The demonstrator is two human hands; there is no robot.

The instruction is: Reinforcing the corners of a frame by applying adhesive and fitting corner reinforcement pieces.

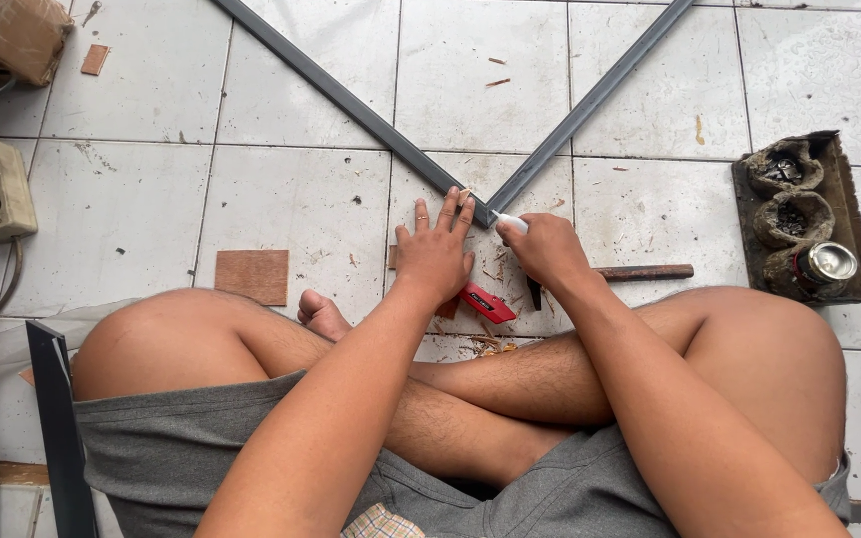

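The flat left hand (434,254) presses the frame corner (478,211) just ahead, while the right hand (547,249) beside it grips a white tube (511,223) pointing there.

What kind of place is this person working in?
Probably an informal home or small workshop for frame making. The person sits cross-legged on a white tiled floor, wood shavings lie scattered, and two grey frame strips meet at a corner under the left hand and right hand.

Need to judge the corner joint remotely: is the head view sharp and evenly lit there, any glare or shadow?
Head view: even, soft daylight, no glare on the floor tiles; frame corner sharp, partly covered by left hand and right hand; faint shadows only beneath the hands.
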